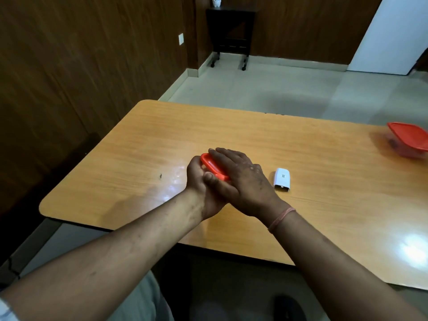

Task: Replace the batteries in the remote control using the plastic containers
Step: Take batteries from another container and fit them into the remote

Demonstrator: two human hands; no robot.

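Both hands closed over a small orange-lidded container at the middle of the wooden table.

Small container point(214, 167): held just above or on the table point(143, 140), which of the two cannot be told; long axis runs from far-left to near-right, orange lid up and tilted toward the left. Left hand point(203, 191): cupped beneath and around it, fingers curled, thumb pressed on the lid's near edge. Right hand point(243, 179): laid flat across the top, fingers extended and together, pointing far-left along the lid. White remote-control piece point(282, 178): flat on the table just right of the right hand, long axis running away from the person, untouched. Second container with orange lid point(408, 140): far right edge of the table, well apart, blurred.
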